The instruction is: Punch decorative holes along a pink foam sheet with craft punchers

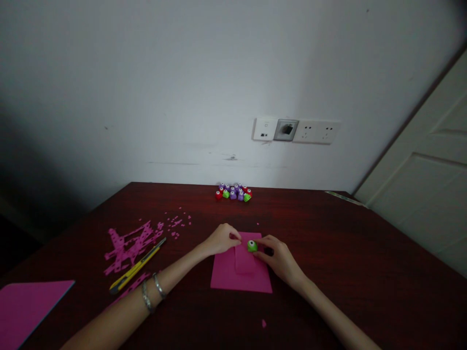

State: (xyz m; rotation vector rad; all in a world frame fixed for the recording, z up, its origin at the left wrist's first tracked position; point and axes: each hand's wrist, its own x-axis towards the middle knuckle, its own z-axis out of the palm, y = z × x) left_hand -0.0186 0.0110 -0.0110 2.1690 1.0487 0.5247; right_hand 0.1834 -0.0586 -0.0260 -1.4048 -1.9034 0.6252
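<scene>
Between the thumb and fingers of my right hand is a small green craft punch with a white top. It sits at the upper end of a narrow pink paper strip. My left hand pinches the strip's upper left corner. Beneath the strip lies a larger pink sheet, flat on the dark red table. Whether the strip is inside the punch's slot cannot be made out.
Several small punches in purple, red and green cluster by the wall. Left of my arm lie a yellow utility knife, punched pink scraps and tiny cut-outs. A pink board rests at the left edge. Wall sockets are behind.
</scene>
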